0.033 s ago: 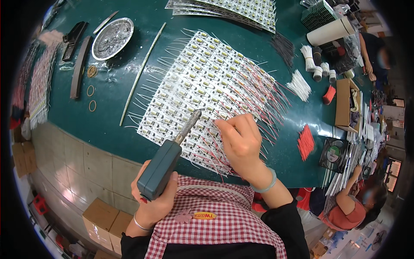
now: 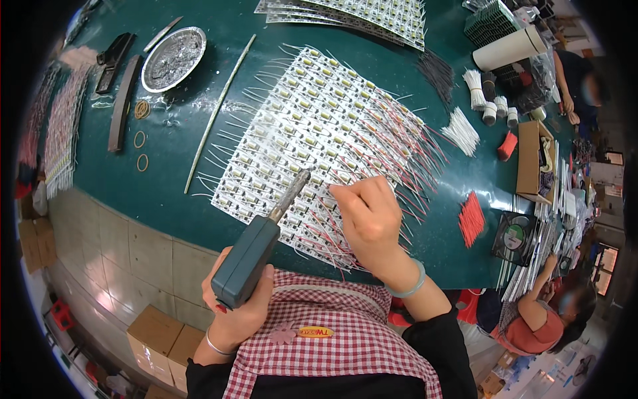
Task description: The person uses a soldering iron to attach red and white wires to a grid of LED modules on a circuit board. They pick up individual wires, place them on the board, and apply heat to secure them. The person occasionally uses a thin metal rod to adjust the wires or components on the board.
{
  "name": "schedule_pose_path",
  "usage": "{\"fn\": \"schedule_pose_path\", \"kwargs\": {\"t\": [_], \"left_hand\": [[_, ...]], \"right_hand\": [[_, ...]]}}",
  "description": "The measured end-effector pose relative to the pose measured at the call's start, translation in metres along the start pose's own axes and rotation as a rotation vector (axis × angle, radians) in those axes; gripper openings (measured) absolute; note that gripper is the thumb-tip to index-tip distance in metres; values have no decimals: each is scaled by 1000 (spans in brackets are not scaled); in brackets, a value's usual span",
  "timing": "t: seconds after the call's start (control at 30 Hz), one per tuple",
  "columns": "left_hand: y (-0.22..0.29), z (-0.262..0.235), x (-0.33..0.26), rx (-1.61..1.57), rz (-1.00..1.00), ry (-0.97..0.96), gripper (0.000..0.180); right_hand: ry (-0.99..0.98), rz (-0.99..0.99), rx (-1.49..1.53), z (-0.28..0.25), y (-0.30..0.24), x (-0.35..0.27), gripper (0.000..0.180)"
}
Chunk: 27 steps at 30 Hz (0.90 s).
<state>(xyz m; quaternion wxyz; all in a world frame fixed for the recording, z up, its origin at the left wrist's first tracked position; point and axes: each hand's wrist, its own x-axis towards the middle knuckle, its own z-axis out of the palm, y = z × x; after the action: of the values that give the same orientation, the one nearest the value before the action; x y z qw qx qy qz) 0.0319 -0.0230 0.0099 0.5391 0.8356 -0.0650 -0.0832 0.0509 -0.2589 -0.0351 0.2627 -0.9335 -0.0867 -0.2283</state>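
Note:
My left hand (image 2: 238, 292) is wrapped round the grip of a dark green soldering gun (image 2: 247, 258). The gun's worn metal tip reaches up and right over a panel of small white circuit boards (image 2: 279, 143), close above it or touching it; I cannot tell which. Just right of the tip, my right hand (image 2: 371, 223) is closed in a pinch on what looks like a thin wire, mostly hidden by the fingers. White wires (image 2: 229, 137) stick out along the panel's left side. Red and white wires (image 2: 405, 139) fan out across its right side.
A foil-lined bowl (image 2: 174, 60) and a thin rod (image 2: 220, 110) lie to the left. More panels (image 2: 359, 20) are stacked at the far edge. Bundles of red (image 2: 471, 220), white (image 2: 461, 132) and black wires (image 2: 435, 76) lie right. Co-workers (image 2: 531, 319) sit beyond the right edge.
My right hand has shifted very slightly to the left. The soldering gun and the panel stay where they were.

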Motion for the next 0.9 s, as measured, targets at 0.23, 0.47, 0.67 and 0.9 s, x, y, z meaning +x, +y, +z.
{"fn": "schedule_pose_path", "kwargs": {"t": [0.23, 0.47, 0.67, 0.9], "left_hand": [[-3, 0, -5, -1, 2, -32, 21], [-2, -1, -6, -21, -42, -62, 18], [-5, 0, -6, 3, -20, -92, 15], [-7, 3, -3, 27, 52, -59, 12]], "right_hand": [[-26, 34, 56, 10, -1, -9, 24], [-47, 51, 34, 10, -4, -8, 23], [-56, 54, 22, 10, -4, -8, 23], [-61, 42, 12, 10, -4, -7, 24]]}}
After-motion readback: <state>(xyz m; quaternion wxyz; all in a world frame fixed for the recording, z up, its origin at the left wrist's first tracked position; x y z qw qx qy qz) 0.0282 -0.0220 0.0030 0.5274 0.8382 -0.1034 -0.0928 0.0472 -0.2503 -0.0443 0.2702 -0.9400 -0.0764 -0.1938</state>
